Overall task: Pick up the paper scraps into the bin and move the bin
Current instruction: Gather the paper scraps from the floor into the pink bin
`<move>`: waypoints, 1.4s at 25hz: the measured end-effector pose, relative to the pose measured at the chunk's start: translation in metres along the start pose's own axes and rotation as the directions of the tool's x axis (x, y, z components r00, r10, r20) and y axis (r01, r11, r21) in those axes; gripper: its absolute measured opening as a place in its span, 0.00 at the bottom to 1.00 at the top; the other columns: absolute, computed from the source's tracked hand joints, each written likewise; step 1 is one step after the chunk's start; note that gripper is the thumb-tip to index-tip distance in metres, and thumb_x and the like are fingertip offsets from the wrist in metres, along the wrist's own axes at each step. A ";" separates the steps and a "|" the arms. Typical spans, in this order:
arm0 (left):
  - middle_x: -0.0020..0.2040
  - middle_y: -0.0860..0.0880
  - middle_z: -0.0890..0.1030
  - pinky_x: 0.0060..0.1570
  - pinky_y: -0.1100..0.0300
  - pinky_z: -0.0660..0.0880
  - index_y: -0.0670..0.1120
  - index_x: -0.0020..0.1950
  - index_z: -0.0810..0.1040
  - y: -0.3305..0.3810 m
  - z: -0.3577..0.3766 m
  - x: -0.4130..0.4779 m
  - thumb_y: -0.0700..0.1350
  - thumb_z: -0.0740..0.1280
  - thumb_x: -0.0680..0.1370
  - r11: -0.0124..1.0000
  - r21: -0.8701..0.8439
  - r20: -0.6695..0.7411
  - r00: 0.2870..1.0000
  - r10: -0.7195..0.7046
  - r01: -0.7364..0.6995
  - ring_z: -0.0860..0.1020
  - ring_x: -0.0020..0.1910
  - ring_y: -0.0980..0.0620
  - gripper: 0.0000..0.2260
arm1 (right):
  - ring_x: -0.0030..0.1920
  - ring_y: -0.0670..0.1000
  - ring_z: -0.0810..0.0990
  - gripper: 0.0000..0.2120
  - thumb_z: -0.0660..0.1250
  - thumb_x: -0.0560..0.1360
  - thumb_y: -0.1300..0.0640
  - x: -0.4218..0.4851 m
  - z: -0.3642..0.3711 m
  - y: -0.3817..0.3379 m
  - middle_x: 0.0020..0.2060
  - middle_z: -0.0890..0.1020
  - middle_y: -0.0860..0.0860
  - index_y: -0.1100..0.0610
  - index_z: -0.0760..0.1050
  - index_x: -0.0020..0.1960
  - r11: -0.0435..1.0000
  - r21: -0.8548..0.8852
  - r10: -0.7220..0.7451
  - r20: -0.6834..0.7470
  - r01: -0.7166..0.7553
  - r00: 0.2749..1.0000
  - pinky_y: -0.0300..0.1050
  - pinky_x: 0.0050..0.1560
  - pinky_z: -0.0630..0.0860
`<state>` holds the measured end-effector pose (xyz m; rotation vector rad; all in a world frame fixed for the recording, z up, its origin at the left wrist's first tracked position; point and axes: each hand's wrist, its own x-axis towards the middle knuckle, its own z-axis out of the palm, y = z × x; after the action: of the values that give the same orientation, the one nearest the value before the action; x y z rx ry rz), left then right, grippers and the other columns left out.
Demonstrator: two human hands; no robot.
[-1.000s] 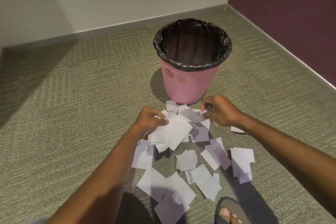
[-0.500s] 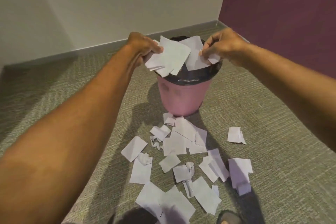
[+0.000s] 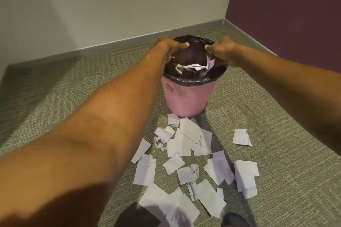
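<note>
So the pink bin sits on the grey-green carpet, close to the corner where the pale wall meets the dark purple wall. It has a black bag liner folded over its rim. Inside the bin's mouth you can see a few white scraps, crumpled and blurred, sitting in or dropping into the liner, can't tell which.

Both arms reach out over the bin's opening. The left hand is above the left side of the rim, fingers curled down, and I can't make out any paper in it. The right hand is above the right side of the rim, fingers bent too, with a strip of white paper right under it, touching or just leaving the fingers, honestly too smeared to say. The two hands are apart, one at each side of the bin mouth.

On the near side of the bin there's a whole mess of paper scraps spread over the carpet, starting right at the bin's base and running toward the camera. One scrap lies off by itself to the right of the pile. Down at the bottom edge, nearest the camera, a dark rounded thing pokes in, can't tell what.
</note>
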<state>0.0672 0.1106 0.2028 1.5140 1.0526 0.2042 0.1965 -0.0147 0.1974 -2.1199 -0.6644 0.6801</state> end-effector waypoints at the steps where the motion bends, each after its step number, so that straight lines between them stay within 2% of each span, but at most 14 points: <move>1: 0.67 0.46 0.76 0.62 0.50 0.74 0.39 0.66 0.75 -0.004 -0.001 0.006 0.49 0.76 0.71 0.999 0.023 -0.017 1.000 0.023 -0.022 0.76 0.63 0.43 0.27 | 0.42 0.56 0.82 0.13 0.64 0.80 0.54 0.002 0.002 0.003 0.42 0.80 0.59 0.65 0.77 0.50 1.000 0.028 -0.001 0.017 0.001 1.000 0.51 0.46 0.83; 3: 0.53 0.43 0.83 0.49 0.54 0.80 0.39 0.54 0.80 -0.014 -0.004 0.012 0.47 0.77 0.69 0.992 0.045 -0.135 0.984 0.119 -0.114 0.81 0.52 0.45 0.18 | 0.43 0.57 0.80 0.12 0.62 0.81 0.56 0.001 0.005 0.008 0.42 0.79 0.59 0.64 0.77 0.46 0.999 0.048 -0.020 0.023 0.019 1.000 0.53 0.47 0.84; 5: 0.35 0.45 0.81 0.31 0.60 0.76 0.41 0.39 0.80 -0.028 -0.009 0.007 0.47 0.76 0.70 0.978 0.078 -0.266 0.941 0.208 -0.194 0.79 0.34 0.47 0.10 | 0.41 0.57 0.80 0.10 0.63 0.80 0.60 -0.005 0.006 0.012 0.40 0.79 0.59 0.63 0.78 0.43 0.996 0.042 -0.075 -0.006 0.075 0.997 0.54 0.46 0.84; 7: 0.27 0.49 0.75 0.26 0.62 0.68 0.45 0.31 0.75 -0.054 -0.017 -0.004 0.46 0.72 0.73 0.969 0.069 -0.400 0.883 0.246 -0.239 0.72 0.26 0.50 0.12 | 0.36 0.56 0.81 0.08 0.65 0.79 0.63 -0.021 0.006 0.013 0.37 0.81 0.60 0.64 0.78 0.42 0.984 0.039 -0.175 0.004 0.174 0.985 0.56 0.42 0.83; 9: 0.26 0.51 0.70 0.29 0.60 0.67 0.48 0.29 0.69 -0.093 -0.025 -0.015 0.46 0.69 0.74 0.972 0.097 -0.530 0.815 0.234 -0.215 0.67 0.25 0.51 0.16 | 0.29 0.53 0.78 0.09 0.67 0.78 0.60 -0.044 0.008 0.016 0.32 0.80 0.58 0.65 0.78 0.42 0.959 0.037 -0.284 0.104 0.282 0.953 0.48 0.29 0.79; 10: 0.26 0.51 0.68 0.29 0.59 0.67 0.48 0.29 0.67 -0.117 -0.026 -0.021 0.47 0.69 0.75 0.976 0.146 -0.553 0.805 0.215 -0.160 0.66 0.26 0.51 0.17 | 0.26 0.51 0.75 0.11 0.68 0.77 0.59 -0.054 0.010 0.020 0.29 0.78 0.56 0.66 0.78 0.41 0.945 0.038 -0.327 0.179 0.325 0.928 0.43 0.26 0.74; 12: 0.27 0.51 0.68 0.30 0.59 0.70 0.47 0.32 0.67 -0.167 -0.025 -0.028 0.47 0.69 0.76 0.960 0.279 -0.479 0.864 0.157 -0.020 0.66 0.26 0.52 0.16 | 0.24 0.47 0.71 0.12 0.70 0.76 0.58 -0.069 0.019 0.033 0.26 0.75 0.52 0.66 0.79 0.39 0.932 -0.001 -0.334 0.381 0.361 0.862 0.38 0.23 0.68; 14: 0.31 0.49 0.74 0.36 0.55 0.78 0.46 0.35 0.71 -0.215 -0.020 -0.030 0.46 0.70 0.75 0.883 0.468 -0.272 0.956 0.107 0.035 0.72 0.29 0.51 0.12 | 0.25 0.46 0.71 0.10 0.70 0.76 0.58 -0.071 0.038 0.058 0.25 0.75 0.49 0.64 0.79 0.39 0.922 -0.161 -0.192 0.597 0.351 0.779 0.38 0.24 0.69; 16: 0.46 0.45 0.81 0.49 0.50 0.79 0.45 0.46 0.77 -0.251 -0.009 -0.035 0.48 0.71 0.74 0.749 0.662 -0.080 0.995 0.060 0.008 0.78 0.42 0.47 0.08 | 0.31 0.48 0.76 0.08 0.70 0.76 0.57 -0.065 0.064 0.095 0.31 0.78 0.51 0.63 0.78 0.44 0.880 -0.370 0.040 0.684 0.299 0.729 0.41 0.29 0.74; 19: 0.67 0.43 0.70 0.62 0.43 0.70 0.48 0.70 0.67 -0.284 0.013 -0.039 0.56 0.72 0.71 0.530 0.847 0.038 0.999 0.009 -0.037 0.69 0.66 0.40 0.30 | 0.51 0.54 0.78 0.23 0.74 0.73 0.52 -0.055 0.095 0.156 0.53 0.77 0.54 0.60 0.73 0.64 0.697 -0.633 0.208 0.627 0.336 0.751 0.46 0.48 0.77; 21: 0.73 0.44 0.63 0.66 0.38 0.65 0.50 0.75 0.60 -0.294 0.027 -0.036 0.59 0.73 0.69 0.474 0.878 0.089 0.996 -0.009 -0.074 0.62 0.72 0.39 0.39 | 0.63 0.57 0.74 0.37 0.76 0.70 0.50 -0.052 0.109 0.187 0.65 0.73 0.56 0.59 0.63 0.73 0.635 -0.686 0.209 0.596 0.355 0.776 0.48 0.60 0.73; 24: 0.79 0.45 0.51 0.69 0.34 0.59 0.53 0.77 0.51 -0.304 0.048 -0.025 0.65 0.72 0.66 0.441 0.892 0.131 0.990 -0.052 -0.095 0.51 0.76 0.37 0.47 | 0.67 0.58 0.71 0.46 0.77 0.68 0.48 -0.043 0.127 0.216 0.70 0.68 0.57 0.57 0.57 0.77 0.605 -0.710 0.164 0.554 0.360 0.816 0.50 0.65 0.72; 32: 0.77 0.38 0.47 0.63 0.30 0.63 0.50 0.77 0.47 -0.316 0.090 -0.020 0.67 0.72 0.65 0.370 0.928 0.078 0.993 -0.093 -0.038 0.50 0.75 0.32 0.51 | 0.68 0.59 0.71 0.38 0.74 0.72 0.54 -0.016 0.161 0.226 0.71 0.69 0.56 0.58 0.58 0.74 0.672 -0.655 -0.010 0.458 0.345 0.889 0.52 0.66 0.71; 35: 0.74 0.38 0.56 0.59 0.35 0.69 0.47 0.75 0.55 -0.314 0.099 -0.021 0.62 0.75 0.66 0.352 0.935 0.039 0.999 -0.013 -0.032 0.58 0.71 0.34 0.46 | 0.64 0.60 0.75 0.30 0.74 0.72 0.55 -0.009 0.170 0.229 0.66 0.75 0.57 0.58 0.65 0.69 0.717 -0.641 -0.029 0.367 0.276 0.930 0.52 0.63 0.73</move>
<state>-0.0323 -0.0153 -0.0861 2.5638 1.1844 -0.5682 0.1299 -0.0568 -0.0767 -2.5890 -1.4593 0.7867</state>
